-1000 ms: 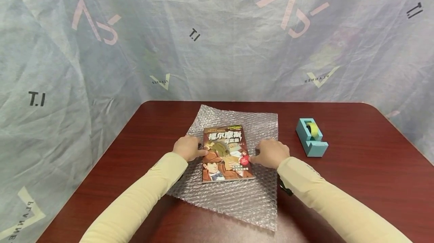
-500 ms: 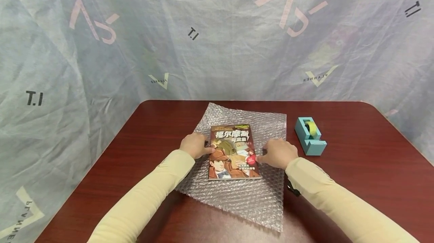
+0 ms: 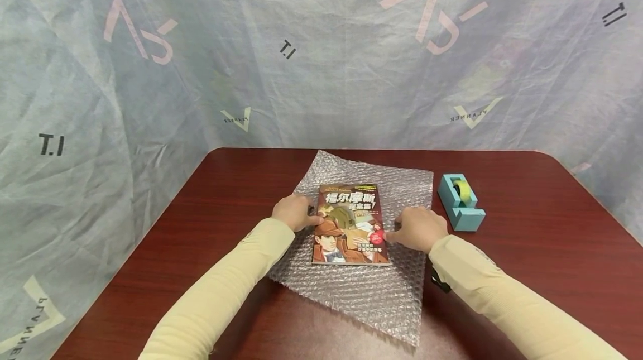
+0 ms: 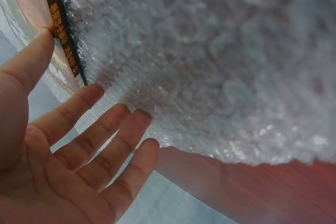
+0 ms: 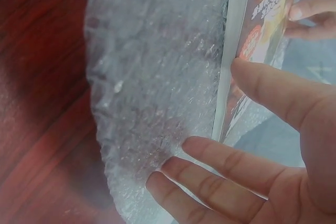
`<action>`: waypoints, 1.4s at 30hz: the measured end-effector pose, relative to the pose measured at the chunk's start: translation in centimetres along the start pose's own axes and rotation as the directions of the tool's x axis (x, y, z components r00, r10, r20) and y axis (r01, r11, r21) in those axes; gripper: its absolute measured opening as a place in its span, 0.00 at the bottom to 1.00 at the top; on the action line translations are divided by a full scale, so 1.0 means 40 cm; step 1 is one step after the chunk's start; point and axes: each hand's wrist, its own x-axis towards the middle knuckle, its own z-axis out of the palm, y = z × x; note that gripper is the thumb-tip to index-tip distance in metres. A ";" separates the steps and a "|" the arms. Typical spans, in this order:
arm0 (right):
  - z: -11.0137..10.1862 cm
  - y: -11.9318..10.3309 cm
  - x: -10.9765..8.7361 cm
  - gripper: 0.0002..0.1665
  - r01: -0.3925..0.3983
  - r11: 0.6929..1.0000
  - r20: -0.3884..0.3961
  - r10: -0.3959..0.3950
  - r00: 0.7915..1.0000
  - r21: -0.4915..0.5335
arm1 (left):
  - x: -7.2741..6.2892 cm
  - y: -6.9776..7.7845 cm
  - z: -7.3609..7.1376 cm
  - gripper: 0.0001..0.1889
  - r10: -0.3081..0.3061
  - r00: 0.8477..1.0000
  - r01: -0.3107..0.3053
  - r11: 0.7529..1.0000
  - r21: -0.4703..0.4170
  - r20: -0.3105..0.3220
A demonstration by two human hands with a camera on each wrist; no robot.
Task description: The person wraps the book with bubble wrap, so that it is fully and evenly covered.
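A paperback book (image 3: 346, 223) with an illustrated brown cover and Chinese lettering lies face up on a sheet of bubble wrap (image 3: 361, 298). At its left edge is my left hand (image 3: 293, 212), the thumb touching the book's spine side and the straight fingers on the wrap. My right hand (image 3: 417, 228) is at the opposite edge, its thumb tip against the page side. In the right wrist view, the other fingers (image 5: 226, 163) are spread loosely over the bubble wrap. The left wrist view shows the spine (image 4: 62, 32) right by the thumb.
A light blue tape dispenser (image 3: 461, 204) with a yellow roll stands on the dark red table (image 3: 527, 226), close to the wrap's right edge. A grey printed cloth (image 3: 321, 70) hangs behind and along the left side of the table.
The bubble wrap and the book on it have slid to the right, together with both hands. The tape dispenser has stayed in place.
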 end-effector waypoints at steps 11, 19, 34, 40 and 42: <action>0.006 0.003 0.003 0.31 0.017 1.000 -0.008 -0.017 1.000 -0.019 | 0.001 0.000 0.011 0.26 -0.009 1.000 0.009 1.000 -0.008 -0.028; 0.011 0.005 0.000 0.31 0.035 0.999 -0.008 -0.035 0.999 -0.013 | -0.002 0.004 0.014 0.27 0.004 0.999 -0.002 0.999 0.041 -0.045; 0.039 -0.004 -0.001 0.36 0.064 0.993 -0.134 -0.078 0.988 -0.101 | -0.011 0.019 0.020 0.30 0.004 0.996 0.005 0.995 0.095 -0.090; 0.030 0.006 -0.002 0.29 0.091 0.994 -0.127 -0.099 0.987 -0.065 | -0.008 0.030 0.022 0.35 -0.016 0.995 0.030 0.989 0.142 -0.101; 0.030 0.009 -0.002 0.27 0.097 0.994 -0.128 -0.104 0.986 -0.056 | -0.008 0.032 0.021 0.36 -0.018 0.995 0.034 0.988 0.150 -0.102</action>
